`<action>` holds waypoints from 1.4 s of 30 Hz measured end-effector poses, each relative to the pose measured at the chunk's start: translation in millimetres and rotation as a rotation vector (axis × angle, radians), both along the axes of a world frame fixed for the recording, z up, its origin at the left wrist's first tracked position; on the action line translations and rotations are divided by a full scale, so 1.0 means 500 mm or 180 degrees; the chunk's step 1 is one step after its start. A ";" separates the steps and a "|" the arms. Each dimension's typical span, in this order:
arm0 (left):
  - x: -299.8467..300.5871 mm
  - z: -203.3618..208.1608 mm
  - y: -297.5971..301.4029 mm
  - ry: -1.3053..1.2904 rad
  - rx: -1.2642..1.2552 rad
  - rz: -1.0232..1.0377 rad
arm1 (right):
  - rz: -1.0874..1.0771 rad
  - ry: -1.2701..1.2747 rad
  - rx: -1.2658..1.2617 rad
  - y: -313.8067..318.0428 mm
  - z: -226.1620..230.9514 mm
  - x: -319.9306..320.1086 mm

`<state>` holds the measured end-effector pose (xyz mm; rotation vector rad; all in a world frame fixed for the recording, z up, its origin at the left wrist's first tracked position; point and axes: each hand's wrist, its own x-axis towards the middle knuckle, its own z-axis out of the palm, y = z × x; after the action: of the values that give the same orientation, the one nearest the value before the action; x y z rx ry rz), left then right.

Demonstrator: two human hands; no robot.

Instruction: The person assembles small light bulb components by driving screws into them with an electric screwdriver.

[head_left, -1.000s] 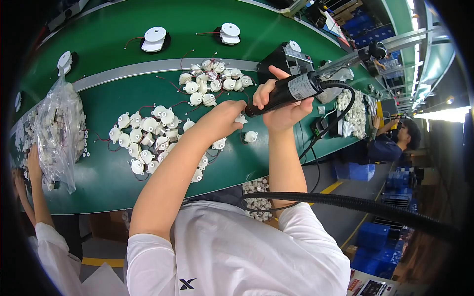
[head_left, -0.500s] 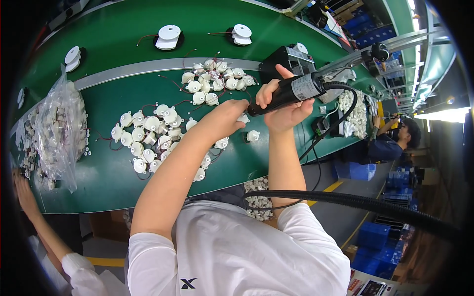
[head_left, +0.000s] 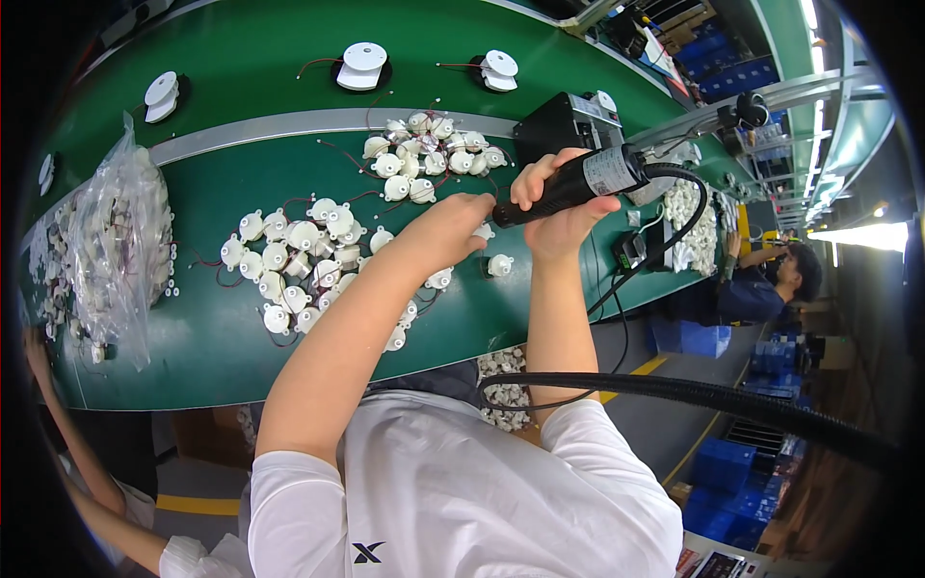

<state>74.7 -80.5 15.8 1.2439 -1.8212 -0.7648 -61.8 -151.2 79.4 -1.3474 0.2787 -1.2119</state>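
**Inspector:** Report the hands as they stand at the green conveyor table (head_left: 241, 356).

**Onlooker:** The right hand (head_left: 564, 207) is wrapped fully round a black cylindrical electric screwdriver (head_left: 568, 188) with a pale label band, its tip angled down and to the left. The black coiled cable (head_left: 674, 231) trails off its rear end. The left hand (head_left: 453, 226) is pressed down at the tool's tip, fingers curled over something small; I cannot tell what it pins, the hand covers it.

**Inspector:** Where are the workpieces?

**Onlooker:** Small white round plastic motor housings with thin red leads lie in a loose heap (head_left: 299, 270) left of the left hand, and a second heap (head_left: 429, 149) sits further up, against the grey divider strip (head_left: 241, 140). One lone white housing (head_left: 499, 264) rests just below the tip.

**Inspector:** Advice on the driving?

**Onlooker:** In my judgement, the tool should come more upright over the screw, the left fingers steadying the part clear of the bit, and the leads kept out from under it.
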 end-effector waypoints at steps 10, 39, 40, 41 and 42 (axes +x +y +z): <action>0.001 0.008 0.004 -0.0078 0.0079 0.0037 | -0.0014 -0.0002 0.0083 0.018 0.021 0.002; -0.001 -0.005 0.003 0.0004 -0.0021 0.0073 | -0.0132 -0.0037 0.0247 0.021 0.005 0.004; -0.001 -0.008 0.002 -0.0001 -0.0044 0.0076 | -0.0131 -0.0036 0.0249 0.022 0.004 0.005; 0.000 -0.009 0.002 -0.0005 -0.0067 0.0081 | -0.0144 -0.0003 0.0189 0.023 0.004 0.007; -0.001 -0.009 0.001 -0.0002 -0.0066 0.0076 | -0.0165 0.0033 0.0127 0.024 0.004 0.006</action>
<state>74.3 -80.1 11.4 1.2505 -1.8072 -0.7309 -58.6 -139.2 81.3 -1.3191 0.3454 -1.2366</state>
